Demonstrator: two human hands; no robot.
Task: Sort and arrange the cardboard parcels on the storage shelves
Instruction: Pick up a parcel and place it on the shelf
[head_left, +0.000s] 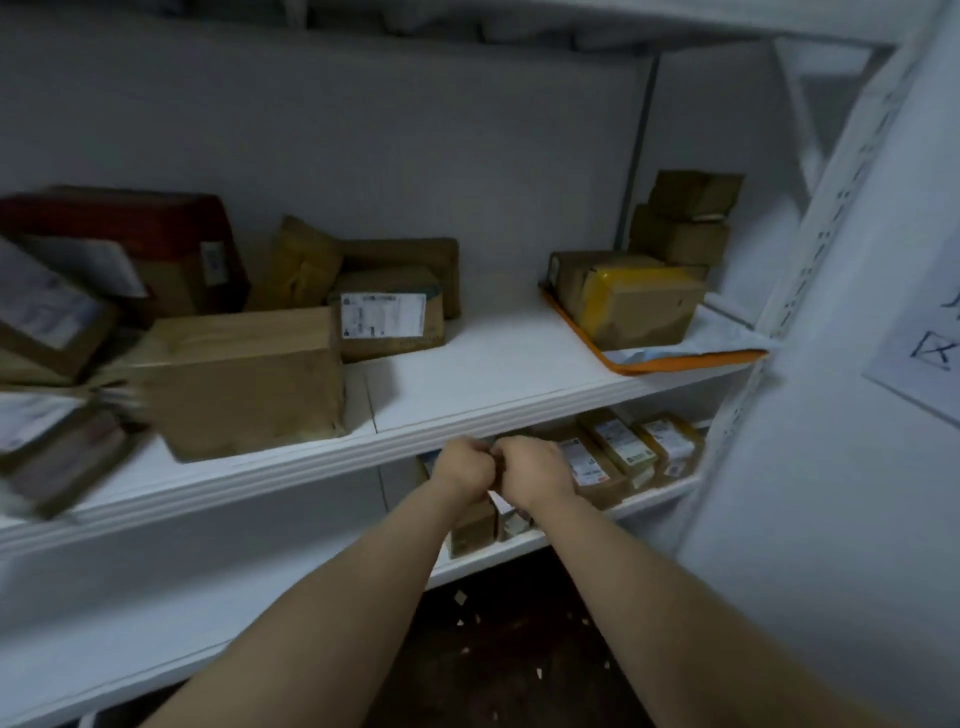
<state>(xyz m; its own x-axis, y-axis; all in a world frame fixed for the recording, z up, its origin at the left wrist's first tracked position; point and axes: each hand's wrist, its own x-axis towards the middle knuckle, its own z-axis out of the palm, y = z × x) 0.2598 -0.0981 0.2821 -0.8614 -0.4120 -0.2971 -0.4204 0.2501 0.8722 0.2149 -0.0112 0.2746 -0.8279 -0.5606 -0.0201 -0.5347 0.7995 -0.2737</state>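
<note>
left hand (462, 465) and right hand (535, 470) side by side, knuckles touching, fingers curled into fists. can't tell if they grip anything, the backs of the hands hide it

both sit just under the front lip of the upper shelf (519, 410), reaching into the lower shelf (524, 545)

right beside the right hand, same level: row of labelled parcels (618, 447) lying flat on the lower shelf, labels up. just below the hands: small brown box (472, 530) at the lower shelf's front edge

above and left of the left hand, on the upper shelf: big plain box (239, 379) at the front edge, labelled box (387, 317) behind it, more parcels heaped further left incl. a dark red box (156, 228), blurred there

above and right of the right hand: yellow-taped box (639, 306) on an orange-edged mailer (675, 358), two small boxes (685, 218) stacked behind it by the upright

bare shelf straight above the hands, between the two groups

far right of the right hand: paper sign (924, 353) on a white panel. below the forearms: dark floor (493, 649) with paper scraps
</note>
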